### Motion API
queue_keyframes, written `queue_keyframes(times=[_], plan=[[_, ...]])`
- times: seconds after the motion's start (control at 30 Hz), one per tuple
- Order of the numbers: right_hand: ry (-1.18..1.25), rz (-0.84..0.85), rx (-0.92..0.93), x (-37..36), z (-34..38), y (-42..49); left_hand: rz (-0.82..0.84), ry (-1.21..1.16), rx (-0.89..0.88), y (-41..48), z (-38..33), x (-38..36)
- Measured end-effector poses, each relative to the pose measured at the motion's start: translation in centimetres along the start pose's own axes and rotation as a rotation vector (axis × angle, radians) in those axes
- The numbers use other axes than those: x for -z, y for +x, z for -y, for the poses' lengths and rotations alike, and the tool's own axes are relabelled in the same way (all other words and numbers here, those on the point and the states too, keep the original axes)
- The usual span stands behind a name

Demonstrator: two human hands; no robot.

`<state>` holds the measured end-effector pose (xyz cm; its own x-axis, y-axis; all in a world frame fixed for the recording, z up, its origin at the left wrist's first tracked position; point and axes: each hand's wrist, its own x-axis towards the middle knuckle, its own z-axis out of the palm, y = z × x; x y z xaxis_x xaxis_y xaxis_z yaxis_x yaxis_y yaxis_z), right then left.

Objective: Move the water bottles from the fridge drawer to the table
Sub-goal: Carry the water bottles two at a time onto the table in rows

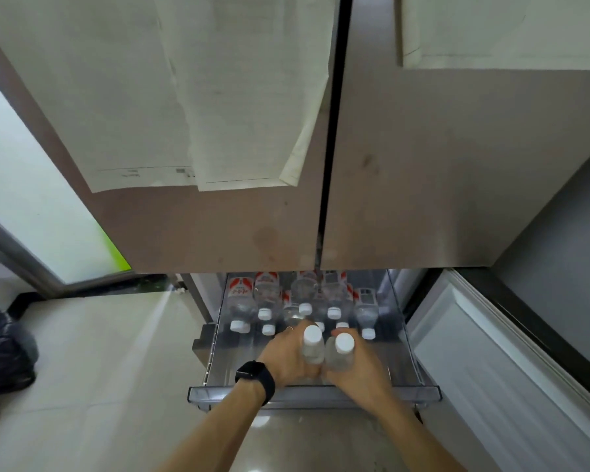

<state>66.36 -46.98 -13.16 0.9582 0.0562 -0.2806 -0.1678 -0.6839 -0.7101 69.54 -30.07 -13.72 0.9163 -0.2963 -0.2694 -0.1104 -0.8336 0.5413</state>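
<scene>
The fridge drawer (315, 393) stands pulled out at the bottom of the view. Several clear water bottles (241, 303) with white caps and red-and-white labels lie in rows at its back. My left hand (286, 357), with a black watch on the wrist, grips one bottle (313, 345) just above the drawer's front half. Beside it, my right hand (363, 367) grips a second bottle (341, 352). Both held bottles point cap-up toward me and nearly touch each other. The table is not in view.
The closed upper fridge doors (440, 165) fill the top, with paper sheets (218, 97) stuck on them. An open white door panel (491, 362) stands to the right of the drawer. A black bag (4, 352) lies on the tiled floor at left.
</scene>
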Motion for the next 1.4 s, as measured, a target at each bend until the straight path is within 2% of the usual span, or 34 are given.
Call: queue_keyframes(times=[0.13,0.37,0.6,0.77,0.93,1.2,1.3,1.4], plan=[[-0.007,0.037,0.022,0.4,-0.3,0.4,-0.008,0.045,-0.024,0.5,0.4,0.1],[-0.009,-0.079,-0.011,0.0,0.7,-0.4,-0.074,-0.055,-0.001,-1.3,0.9,0.1],[0.125,-0.187,0.028,3.7,2.8,-4.0,-0.285,-0.297,0.027,-5.0,0.7,5.3],[0.15,-0.194,0.205,7.2,7.0,-7.8,-0.479,-0.252,-0.038,-11.4,-1.4,10.4],[0.123,-0.114,0.398,8.0,10.8,-13.0,-0.639,-0.239,0.014,-20.7,-2.4,12.1],[0.16,0.175,0.574,0.9,12.3,-22.2,-1.026,-0.447,0.353,-38.8,-1.1,5.7],[0.103,0.321,0.614,-3.9,12.8,-26.3,-1.024,-0.499,0.502,-46.5,0.0,2.4],[0.038,0.46,0.674,-9.2,13.9,-30.6,-1.007,-0.379,0.652,-54.0,1.8,-1.1]])
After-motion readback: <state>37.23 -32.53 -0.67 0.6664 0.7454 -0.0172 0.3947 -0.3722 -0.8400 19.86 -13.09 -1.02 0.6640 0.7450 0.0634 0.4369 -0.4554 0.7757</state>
